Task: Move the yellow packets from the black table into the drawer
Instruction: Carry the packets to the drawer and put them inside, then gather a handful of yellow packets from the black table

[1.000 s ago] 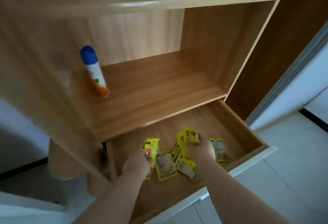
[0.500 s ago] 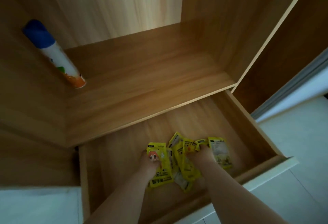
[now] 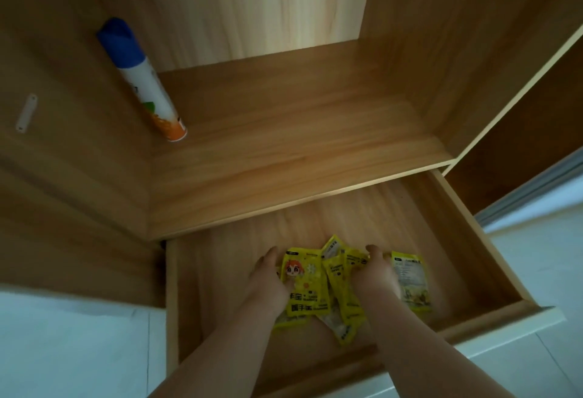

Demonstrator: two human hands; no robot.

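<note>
the drawer is pulled out under a wooden shelf. the yellow packets lie in a loose, overlapping pile on its bottom, nearer the front rim than the back. both hands are down in the drawer, 1 on each side of the pile.

the left hand lies against the pile's left edge, fingers close together and pointing forward. it touches the top one, printed with a red-haired cartoon face. i cannot tell whether its thumb pinches it.

the right hand is on the pile's right part, fingers curled over the far edges of a few of them, gripping them. 1 more packet lies flat just right of that hand, partly under it. the lowest ones poke out toward the front rim between the 2 forearms.

at the shelf's back left, a can with a blue cap, white body and orange base stands near the left wall. a small white strip is fixed to the cabinet side further left. pale floor shows left and right of the drawer.
</note>
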